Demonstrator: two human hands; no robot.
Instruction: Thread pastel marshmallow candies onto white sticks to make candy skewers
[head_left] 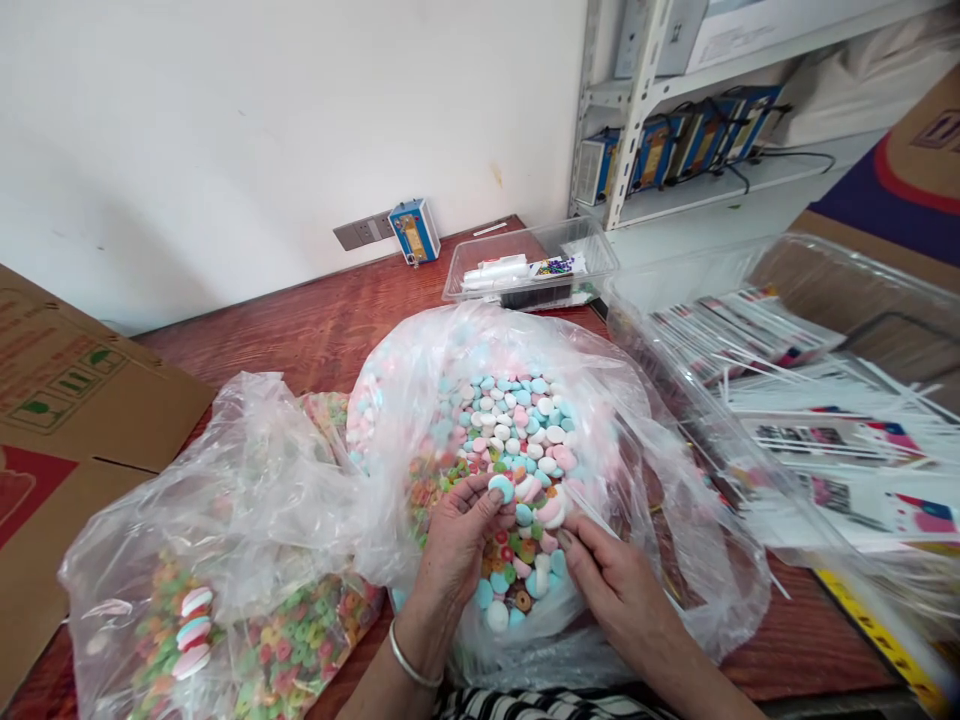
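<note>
Both my hands reach into an open clear plastic bag (637, 420) full of round pastel candies (517, 420) in blue, white and pink, with small coloured rings among them. My left hand (457, 540), with a silver bangle at the wrist, pinches a round light-blue candy (501, 488) between thumb and fingers. My right hand (600, 570) is closed on a few pink and white candies (551, 510) at its fingertips. The two hands sit close together over the near side of the bag.
A second clear bag (225, 560) of coloured ring candies lies at the left. A cardboard box (60, 420) stands further left. A clear tub (540, 265) sits at the back, a clear bin of packaged sticks (825, 400) at the right, and metal shelving (675, 100) behind.
</note>
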